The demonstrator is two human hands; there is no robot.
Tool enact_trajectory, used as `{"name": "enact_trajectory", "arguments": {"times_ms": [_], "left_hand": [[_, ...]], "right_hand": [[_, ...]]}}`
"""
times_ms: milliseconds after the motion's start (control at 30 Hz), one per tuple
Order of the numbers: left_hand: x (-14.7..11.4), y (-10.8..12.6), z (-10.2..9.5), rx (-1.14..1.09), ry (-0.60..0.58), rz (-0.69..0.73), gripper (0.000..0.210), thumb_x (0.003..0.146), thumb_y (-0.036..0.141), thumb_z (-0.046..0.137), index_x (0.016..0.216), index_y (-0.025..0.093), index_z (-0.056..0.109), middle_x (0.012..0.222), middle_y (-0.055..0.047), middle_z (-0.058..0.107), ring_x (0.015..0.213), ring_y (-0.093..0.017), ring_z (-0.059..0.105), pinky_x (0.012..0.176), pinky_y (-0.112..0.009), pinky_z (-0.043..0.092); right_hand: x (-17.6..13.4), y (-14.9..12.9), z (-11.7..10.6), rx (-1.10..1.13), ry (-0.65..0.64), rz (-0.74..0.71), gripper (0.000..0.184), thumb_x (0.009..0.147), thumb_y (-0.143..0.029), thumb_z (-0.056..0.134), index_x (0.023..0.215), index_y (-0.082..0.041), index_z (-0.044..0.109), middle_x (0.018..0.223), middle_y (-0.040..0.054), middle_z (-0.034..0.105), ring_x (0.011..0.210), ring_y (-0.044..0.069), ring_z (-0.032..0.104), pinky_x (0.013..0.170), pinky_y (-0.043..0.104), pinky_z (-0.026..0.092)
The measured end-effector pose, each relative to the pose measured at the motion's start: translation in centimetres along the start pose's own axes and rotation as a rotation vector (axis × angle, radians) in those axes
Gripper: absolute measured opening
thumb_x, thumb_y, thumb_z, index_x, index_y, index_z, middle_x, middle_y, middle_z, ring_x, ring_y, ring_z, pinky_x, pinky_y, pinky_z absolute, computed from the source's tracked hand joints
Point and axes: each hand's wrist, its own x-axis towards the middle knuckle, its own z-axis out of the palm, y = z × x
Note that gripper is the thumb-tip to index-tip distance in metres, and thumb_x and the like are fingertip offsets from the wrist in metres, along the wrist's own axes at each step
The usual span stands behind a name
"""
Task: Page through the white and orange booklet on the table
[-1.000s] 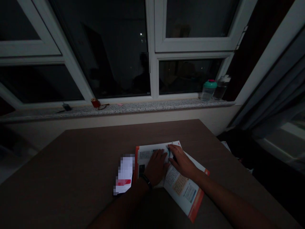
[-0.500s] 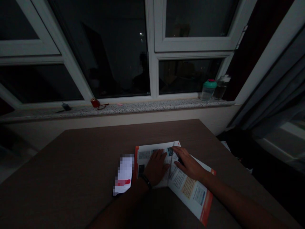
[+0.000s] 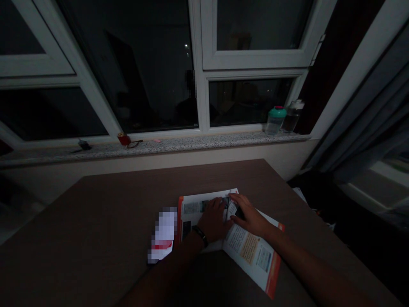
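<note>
An open booklet (image 3: 255, 251) with orange edges and printed pages lies on the table, its right page angled toward me. My left hand (image 3: 213, 219), with a dark band on the wrist, lies flat on the left page, fingers stretched toward the top. Its thumb reaches the fold, close to my right thumb. Along the upper part of the fold rests my right hand (image 3: 251, 216), fingers extended and thumb apart, on the right page. Between that thumb and forefinger a dark patch shows; I cannot tell whether it is print or shadow. Both hands cover part of the pages.
Left of the booklet lies a phone (image 3: 164, 232) with a lit, blurred screen. The brown table (image 3: 111, 221) ends below a stone windowsill (image 3: 191, 143). On the sill are a green-lidded bottle (image 3: 276, 119), a clear bottle (image 3: 292, 116), a small red jar (image 3: 124, 139) and glasses (image 3: 134, 144).
My left hand has slid a little to the right across the page, toward the fold. My right hand keeps nearly the same place on the booklet. The whole view has shifted slightly.
</note>
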Motion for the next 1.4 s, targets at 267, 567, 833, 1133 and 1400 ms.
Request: {"name": "enact_trajectory", "arguments": {"times_ms": [267, 567, 833, 1133, 1400], "left_hand": [[0.2, 0.2, 0.7, 0.007, -0.013, 0.010, 0.067, 0.085, 0.043, 0.062, 0.141, 0.014, 0.041, 0.149, -0.016, 0.039, 0.140, -0.033, 0.030, 0.116, -0.051, 0.024], [-0.2, 0.1, 0.9, -0.001, 0.015, 0.040, 0.071, 0.086, 0.054, 0.061, 0.141, 0.013, 0.041, 0.147, -0.017, 0.041, 0.139, -0.034, 0.031, 0.116, -0.054, 0.023], [-0.3, -0.4, 1.3, 0.006, 0.046, 0.063, 0.056, 0.094, 0.048, 0.052, 0.141, 0.020, 0.039, 0.149, -0.013, 0.040, 0.140, -0.031, 0.032, 0.115, -0.055, 0.025], [-0.3, 0.0, 0.9, 0.021, 0.029, 0.047, 0.049, 0.097, 0.038, 0.051, 0.140, 0.018, 0.042, 0.149, -0.012, 0.040, 0.140, -0.029, 0.031, 0.117, -0.052, 0.024], [-0.2, -0.2, 1.1, 0.029, 0.014, 0.047, 0.047, 0.096, 0.031, 0.049, 0.140, 0.017, 0.040, 0.150, -0.012, 0.039, 0.141, -0.028, 0.030, 0.118, -0.050, 0.023]], "right_hand": [[1.6, -0.3, 0.5, 0.035, 0.148, 0.090, 0.065, 0.087, -0.021, 0.056, 0.147, -0.024, 0.031, 0.137, 0.0122, 0.045, 0.130, 0.028, 0.042, 0.111, 0.051, 0.035], [1.5, 0.0, 2.0, -0.036, 0.075, 0.052, 0.055, 0.095, -0.027, 0.049, 0.146, -0.024, 0.031, 0.143, 0.0122, 0.042, 0.136, 0.027, 0.036, 0.114, 0.051, 0.032], [0.3, 0.6, 1.6, -0.044, 0.087, 0.036, 0.055, 0.095, -0.030, 0.050, 0.146, -0.025, 0.031, 0.143, 0.0117, 0.042, 0.136, 0.027, 0.037, 0.114, 0.051, 0.034], [-0.3, 0.5, 1.0, -0.023, 0.083, 0.057, 0.055, 0.096, -0.031, 0.050, 0.146, -0.025, 0.030, 0.143, 0.0118, 0.042, 0.135, 0.027, 0.038, 0.114, 0.049, 0.035], [-1.4, 1.2, 0.0, -0.039, 0.031, 0.078, 0.058, 0.096, -0.033, 0.050, 0.148, -0.025, 0.027, 0.146, 0.0119, 0.040, 0.137, 0.027, 0.036, 0.114, 0.049, 0.033]]}}
